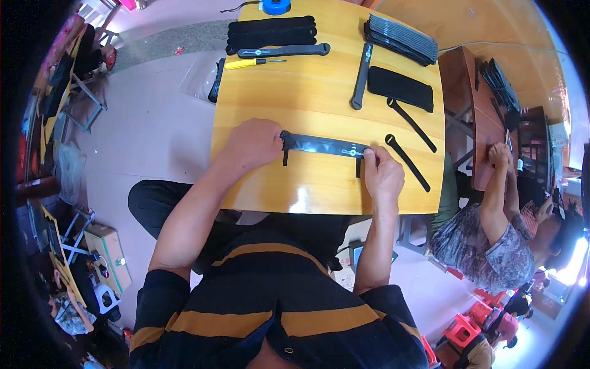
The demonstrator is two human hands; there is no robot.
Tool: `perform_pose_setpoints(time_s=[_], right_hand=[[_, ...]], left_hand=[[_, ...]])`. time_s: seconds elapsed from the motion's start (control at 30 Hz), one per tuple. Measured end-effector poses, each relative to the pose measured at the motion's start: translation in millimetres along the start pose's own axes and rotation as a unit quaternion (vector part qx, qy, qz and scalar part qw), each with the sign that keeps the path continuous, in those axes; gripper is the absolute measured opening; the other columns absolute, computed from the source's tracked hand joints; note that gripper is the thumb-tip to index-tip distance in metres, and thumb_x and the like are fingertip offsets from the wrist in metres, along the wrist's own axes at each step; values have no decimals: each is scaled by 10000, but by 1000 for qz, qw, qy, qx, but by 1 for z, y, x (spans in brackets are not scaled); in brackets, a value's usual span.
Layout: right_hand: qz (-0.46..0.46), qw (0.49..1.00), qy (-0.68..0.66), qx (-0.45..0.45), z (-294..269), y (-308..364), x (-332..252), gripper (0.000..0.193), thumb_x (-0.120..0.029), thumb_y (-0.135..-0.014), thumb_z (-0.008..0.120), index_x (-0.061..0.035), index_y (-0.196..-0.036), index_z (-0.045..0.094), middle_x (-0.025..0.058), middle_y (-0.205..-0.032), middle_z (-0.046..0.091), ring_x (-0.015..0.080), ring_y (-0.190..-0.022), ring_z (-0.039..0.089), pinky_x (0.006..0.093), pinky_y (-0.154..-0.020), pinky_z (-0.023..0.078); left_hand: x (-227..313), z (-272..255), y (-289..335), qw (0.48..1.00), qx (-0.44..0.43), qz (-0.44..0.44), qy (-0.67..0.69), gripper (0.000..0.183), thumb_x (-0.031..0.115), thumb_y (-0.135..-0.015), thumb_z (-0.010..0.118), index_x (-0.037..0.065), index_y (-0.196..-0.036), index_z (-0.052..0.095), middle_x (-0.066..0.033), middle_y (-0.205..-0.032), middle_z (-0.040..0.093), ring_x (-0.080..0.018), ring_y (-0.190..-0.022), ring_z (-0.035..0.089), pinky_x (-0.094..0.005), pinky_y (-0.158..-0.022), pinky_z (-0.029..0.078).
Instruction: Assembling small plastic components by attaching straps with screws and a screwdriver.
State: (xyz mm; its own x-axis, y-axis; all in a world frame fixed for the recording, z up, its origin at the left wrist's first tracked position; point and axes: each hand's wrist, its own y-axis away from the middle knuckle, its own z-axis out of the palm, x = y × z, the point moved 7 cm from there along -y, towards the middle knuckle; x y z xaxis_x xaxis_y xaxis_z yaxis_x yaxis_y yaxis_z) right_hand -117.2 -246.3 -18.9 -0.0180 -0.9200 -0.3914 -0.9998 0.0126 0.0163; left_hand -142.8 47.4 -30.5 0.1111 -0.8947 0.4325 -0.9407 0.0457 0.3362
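Observation:
A dark grey flat strap (322, 144) with a pale printed mark is stretched level between my two hands, just over the table's near half. Small black tabs hang down near both its ends. My left hand (257, 142) is closed on the left end, fingers curled and partly hidden. At the other end, my right hand (384, 175) pinches the strap between thumb and fingers. Right of it lie two thin black ties with looped heads, a nearer tie (409, 165) and a farther tie (413, 126).
On the yellow wooden table (258, 98) lie black strap bundles (270, 34), a grey strap (283, 51), a yellow-handled screwdriver (246, 63), another grey strap (362, 77), a black pad (401, 88), a grey stack (402, 38) and a blue round item (276, 6). A person (491, 240) works at the right.

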Motion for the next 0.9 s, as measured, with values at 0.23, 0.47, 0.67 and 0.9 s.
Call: perform_pose_setpoints(time_s=[0.23,0.47,0.67,0.9], right_hand=[[7,999,-17,-28,-1,-3,6,273,-373,-975,649,-123,-990,758,203,-805,714,427,-786,703,518,-706,545],[27,996,-74,-47,1,-5,14,287,-369,-980,636,-104,-948,743,199,-776,701,426,-763,692,503,-687,534],[10,998,-51,-37,-1,-5,8,310,-383,-985,623,-99,-941,739,205,-788,702,428,-776,690,509,-698,530],[-9,1000,16,13,-9,-6,-2,248,-312,-975,635,-78,-937,708,192,-814,709,420,-794,694,519,-713,535]], left_hand=[[7,-5,-1,1000,-22,-2,-17,202,220,-856,603,68,-848,734,-176,-884,728,-404,-886,698,-535,-800,549],[5,-3,-2,1000,-23,14,-4,209,222,-852,605,56,-836,730,-179,-881,728,-408,-877,697,-539,-796,549],[4,-3,-4,999,-14,27,-27,223,211,-851,588,42,-847,733,-195,-889,729,-416,-888,698,-541,-803,549],[4,0,-12,999,-37,22,-25,235,186,-821,594,33,-896,756,-207,-923,735,-422,-906,702,-539,-812,554]])
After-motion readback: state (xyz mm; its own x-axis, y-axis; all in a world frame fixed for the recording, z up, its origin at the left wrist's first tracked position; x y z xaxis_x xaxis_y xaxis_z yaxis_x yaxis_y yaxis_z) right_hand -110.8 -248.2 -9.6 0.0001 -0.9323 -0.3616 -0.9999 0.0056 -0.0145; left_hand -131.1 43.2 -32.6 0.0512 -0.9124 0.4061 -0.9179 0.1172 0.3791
